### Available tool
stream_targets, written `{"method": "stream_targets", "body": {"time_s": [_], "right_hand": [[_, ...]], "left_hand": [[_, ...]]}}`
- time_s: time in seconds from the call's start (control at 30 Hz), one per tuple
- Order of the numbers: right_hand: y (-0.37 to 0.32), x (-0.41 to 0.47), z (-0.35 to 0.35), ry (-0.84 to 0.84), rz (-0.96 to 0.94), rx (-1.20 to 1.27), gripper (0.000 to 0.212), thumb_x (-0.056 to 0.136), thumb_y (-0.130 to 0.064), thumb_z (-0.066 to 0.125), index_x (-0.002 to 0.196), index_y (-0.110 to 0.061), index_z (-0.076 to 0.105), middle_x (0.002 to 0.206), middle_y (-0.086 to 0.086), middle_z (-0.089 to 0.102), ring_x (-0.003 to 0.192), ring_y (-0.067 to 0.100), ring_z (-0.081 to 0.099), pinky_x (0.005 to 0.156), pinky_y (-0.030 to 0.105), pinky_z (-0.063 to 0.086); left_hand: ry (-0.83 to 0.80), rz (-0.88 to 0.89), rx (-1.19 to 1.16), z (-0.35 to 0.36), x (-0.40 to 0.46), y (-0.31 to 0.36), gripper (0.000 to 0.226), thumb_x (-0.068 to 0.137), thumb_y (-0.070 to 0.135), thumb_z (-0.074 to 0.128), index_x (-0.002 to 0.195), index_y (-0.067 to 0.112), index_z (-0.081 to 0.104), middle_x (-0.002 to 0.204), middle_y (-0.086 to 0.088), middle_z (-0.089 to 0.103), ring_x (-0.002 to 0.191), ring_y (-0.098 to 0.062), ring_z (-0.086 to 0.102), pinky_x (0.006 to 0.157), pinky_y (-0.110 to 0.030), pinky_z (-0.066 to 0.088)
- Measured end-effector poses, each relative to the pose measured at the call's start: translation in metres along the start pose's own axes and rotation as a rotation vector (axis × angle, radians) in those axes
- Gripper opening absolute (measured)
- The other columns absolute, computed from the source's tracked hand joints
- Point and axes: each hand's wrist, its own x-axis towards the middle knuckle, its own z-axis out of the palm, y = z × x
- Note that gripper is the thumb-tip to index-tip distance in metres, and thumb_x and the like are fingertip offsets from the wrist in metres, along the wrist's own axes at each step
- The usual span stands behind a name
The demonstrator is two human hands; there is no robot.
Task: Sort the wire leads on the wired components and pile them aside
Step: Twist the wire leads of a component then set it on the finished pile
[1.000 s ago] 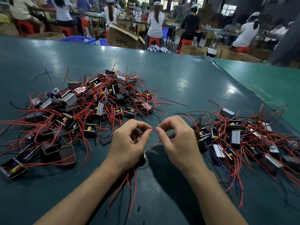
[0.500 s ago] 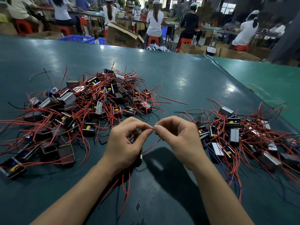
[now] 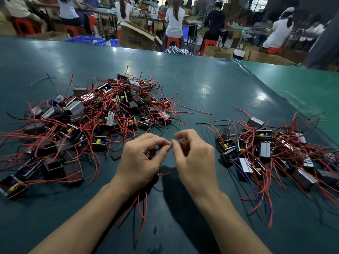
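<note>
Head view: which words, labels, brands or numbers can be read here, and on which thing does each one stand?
Cardboard box behind the table: dark print on its front, upside down and blurred; not readable.
Wired components in the left pile and the right pile: no readable marking.
Blue crates: no text visible.
No text in this view can be read with certainty.

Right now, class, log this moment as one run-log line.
left hand: pinching thin red wire lead | right hand: pinching too | larger tangled component pile: left | smaller pile: right
</note>
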Motion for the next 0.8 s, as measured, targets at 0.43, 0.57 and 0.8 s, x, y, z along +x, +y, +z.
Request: {"method": "stream_targets", "body": {"time_s": [0.43,0.57,0.8], "right_hand": [[0.028,0.02,-0.03,-0.348,-0.086,0.104,0.019,0.081,-0.004,0.076,0.097,-0.013,0.074,0.082,-0.005,0.07,0.077,0.004,0.065,0.07,0.011,0.049],[0.031,0.02,-0.028,-0.34,-0.19,0.065,0.02,0.083,0.007,0.069,0.095,-0.007,0.076,0.083,0.001,0.072,0.076,0.007,0.067,0.07,0.019,0.052],[0.035,0.021,-0.027,-0.248,-0.32,0.051,0.011,0.08,-0.014,0.077,0.09,-0.01,0.079,0.07,0.002,0.069,0.06,0.013,0.06,0.057,0.035,0.049]], "left_hand": [[-0.014,-0.049,-0.125,-0.003,0.0,-0.001,0.005,0.083,0.016,0.073,0.084,0.012,0.076,0.083,0.006,0.071,0.074,-0.018,0.066,0.065,-0.037,0.051],[-0.025,-0.075,-0.154,-0.002,-0.001,-0.002,0.004,0.082,0.017,0.073,0.083,0.014,0.076,0.082,0.006,0.071,0.073,-0.018,0.066,0.066,-0.039,0.051],[-0.023,-0.1,-0.165,-0.002,-0.001,-0.003,0.004,0.083,0.017,0.073,0.083,0.013,0.076,0.081,0.005,0.071,0.074,-0.019,0.066,0.067,-0.041,0.051]]}}
